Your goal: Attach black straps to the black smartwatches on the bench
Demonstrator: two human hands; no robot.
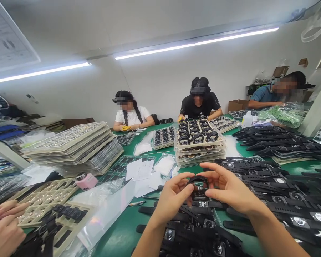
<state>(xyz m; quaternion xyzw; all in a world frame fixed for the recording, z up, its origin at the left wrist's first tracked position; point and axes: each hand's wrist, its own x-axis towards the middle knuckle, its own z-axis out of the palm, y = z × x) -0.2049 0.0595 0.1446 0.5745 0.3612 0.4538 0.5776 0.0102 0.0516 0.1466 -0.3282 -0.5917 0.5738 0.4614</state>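
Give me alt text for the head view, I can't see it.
A left hand and a right hand hold a black watch above a green table crowded with more watches. Beyond are stacked trays and three people seated across the table.

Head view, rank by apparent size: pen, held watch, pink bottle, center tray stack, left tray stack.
1. Left tray stack
2. Center tray stack
3. Pink bottle and held watch: too alike to rank
4. Pen
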